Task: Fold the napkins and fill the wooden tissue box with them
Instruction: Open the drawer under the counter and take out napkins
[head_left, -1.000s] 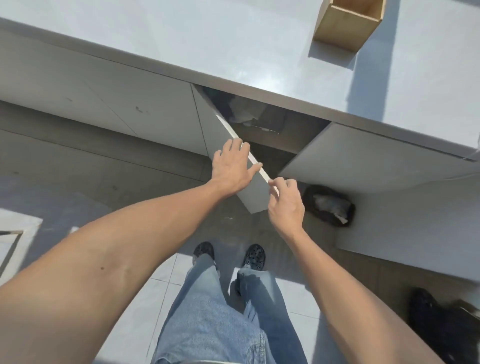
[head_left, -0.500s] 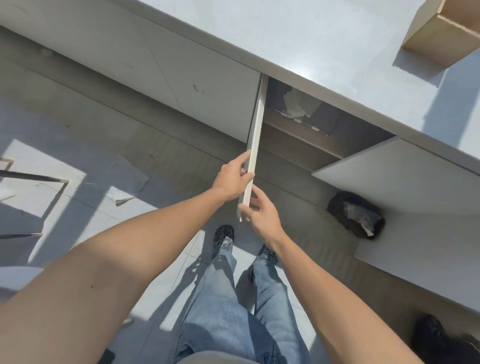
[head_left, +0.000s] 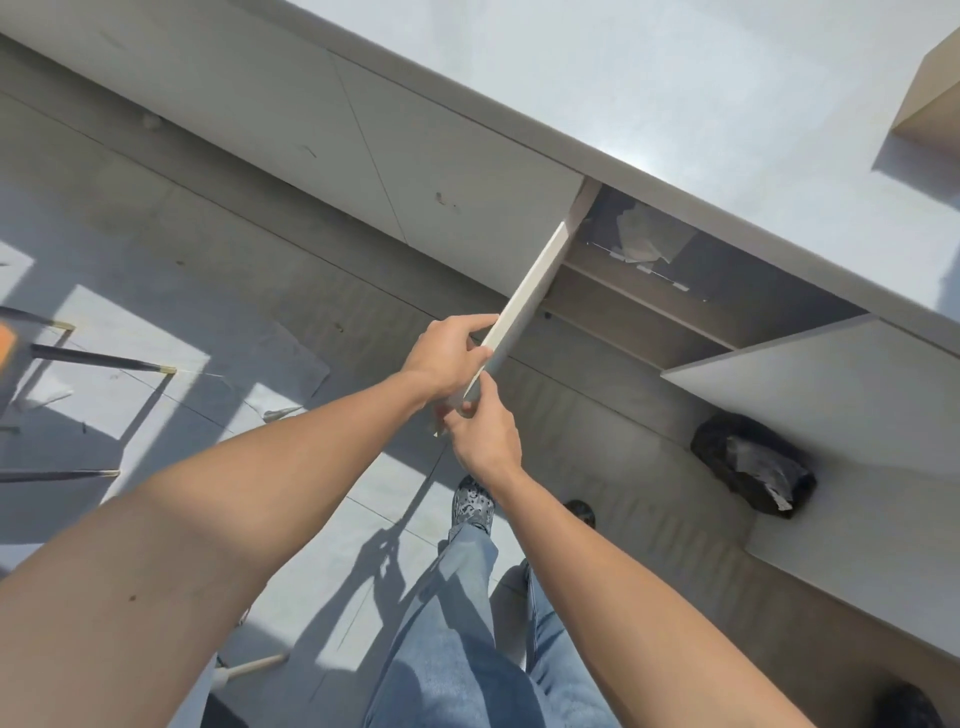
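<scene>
Napkins (head_left: 641, 240) are stashed way back on the shelf inside the cabinet, under the far counter (head_left: 649, 88), so I've got both hands on the door (head_left: 524, 301) to get at them. Left hand (head_left: 447, 358) is clamped round its near edge, right hand (head_left: 485, 436) pinching just below. Wooden tissue box (head_left: 930, 98) sits up on the counter, far right, not filled yet I'd guess.

Single head-worn wide-angle view, looking steeply down and forward over both forearms; the frame is tilted, so the counter (head_left: 675, 78) runs diagonally across the top. The floor (head_left: 156, 249) fills the lower left; near field reaches the person's jeans (head_left: 467, 649); no second view.
</scene>
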